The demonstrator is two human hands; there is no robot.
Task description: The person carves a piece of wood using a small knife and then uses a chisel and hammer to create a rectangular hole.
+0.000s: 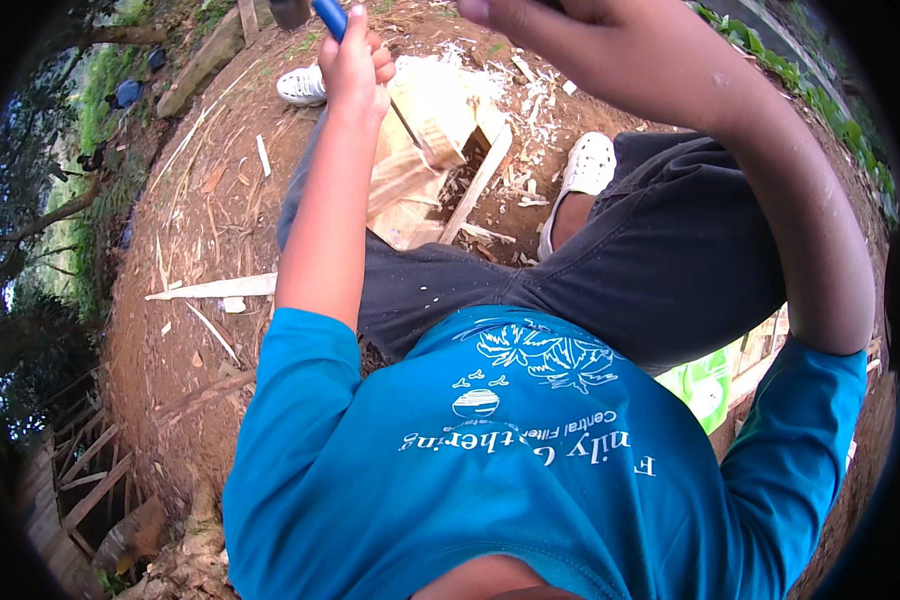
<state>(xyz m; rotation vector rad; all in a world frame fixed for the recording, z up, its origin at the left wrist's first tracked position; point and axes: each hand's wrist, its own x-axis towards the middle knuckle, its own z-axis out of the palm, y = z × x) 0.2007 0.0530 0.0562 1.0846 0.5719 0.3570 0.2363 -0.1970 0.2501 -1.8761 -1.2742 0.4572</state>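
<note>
Head view, we're looking straight down over our blue shirt (pixel 510 470) and dark trousers (pixel 660 270) at bare dirt ground (pixel 170 330).

Left hand (pixel 355 65): grip closed around a blue handle (pixel 328 15) near the top edge. A thin metal shaft (pixel 410 125) shows just below the hand and slants down-right to the wood block (pixel 435 120), where its tip appears to touch the pale cut face. We can't see the shaft join the handle; the hand hides that stretch. Just left of the handle at the frame edge is a dark grey piece (pixel 290 10), cut off, can't tell what it is.

Right hand (pixel 530 20): raised high, close to the camera, mostly cropped by the top edge. Grip state: can't tell, the fingers are out of frame. The forearm sweeps down the right side to the blue sleeve.

The wood block sits on the ground between our feet, below and right of the left hand and below-left of the right hand. It's pale, freshly cut, tilted. A narrow pale slat (pixel 480 180) leans against its right side. Chips and shavings (pixel 530 85) are scattered around it, mostly above and right.

White shoes: one (pixel 302 85) just left of the left hand, the other (pixel 585 170) right of the block.

A long pale board (pixel 215 288) lies flat on the dirt, left of our left forearm, well apart from the block.
</note>
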